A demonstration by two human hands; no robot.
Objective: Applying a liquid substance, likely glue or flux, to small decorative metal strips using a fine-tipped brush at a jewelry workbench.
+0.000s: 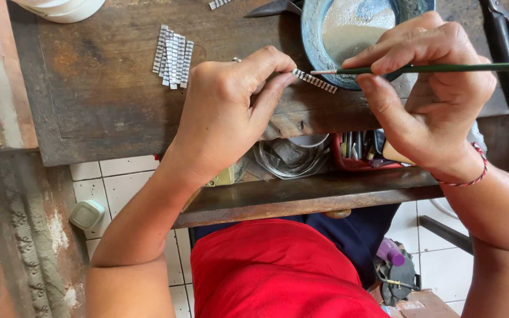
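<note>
Left hand (231, 112) pinching one ridged silver strip (314, 80), right hand (434, 97) gripping thin green brush (437, 69) at its end; finished-looking strips (173, 56) stacked aside on wooden bench (101, 106), work apparently midway.

brush (431, 69) handle cut off right, strip (315, 81) end hidden

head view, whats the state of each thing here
left hand: pinching one end of the metal strip
metal strip: held level over the wooden bench
right hand: gripping the thin brush
thin brush: level, tip at the strip
blue bowl: upright, pale liquid inside
pile of strips: lying loose on the bench
</note>
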